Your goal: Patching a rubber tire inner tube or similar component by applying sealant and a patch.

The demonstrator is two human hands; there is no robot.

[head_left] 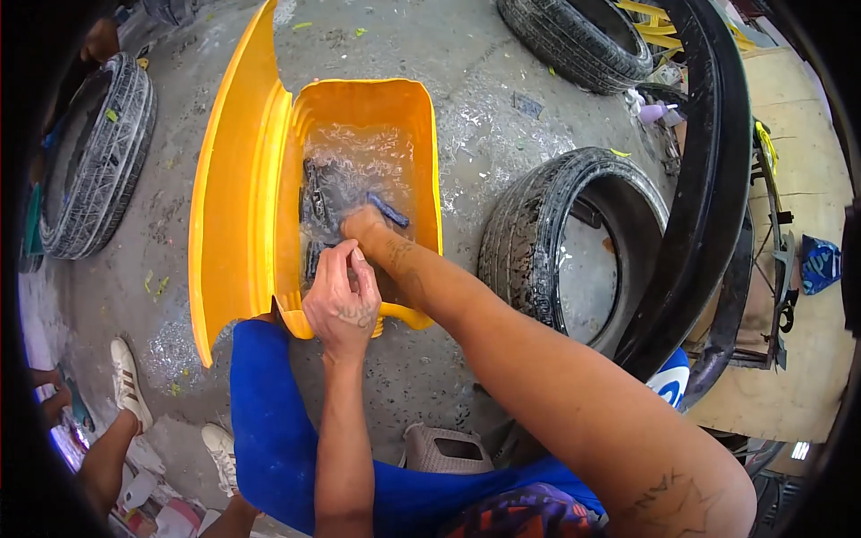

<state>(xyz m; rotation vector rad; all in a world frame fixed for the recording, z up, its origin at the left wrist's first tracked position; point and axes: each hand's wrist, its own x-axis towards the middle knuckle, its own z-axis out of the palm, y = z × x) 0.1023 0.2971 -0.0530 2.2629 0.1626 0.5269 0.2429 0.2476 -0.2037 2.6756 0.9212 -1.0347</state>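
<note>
A yellow cut-open plastic container (242, 197) holds cloudy water (350, 152). Several dark pieces (316, 193) lie along its left side, and a blue elongated piece (387, 209) rests near its middle. My right hand (361, 220) reaches into the water beside that blue piece; its fingers are hidden, so its grip is unclear. My left hand (341, 291) is above the container's near edge, just left of my right forearm, with fingers curled and pressed together; what they hold, if anything, is too hidden to make out.
Tires lie at left (94, 161), far right (574, 45) and near right (511, 260). A long black curved part (704, 108) and plywood board (794, 359) are at right. A plastic stool (444, 448) is below me. Another person's legs and white shoes (126, 381) are at lower left.
</note>
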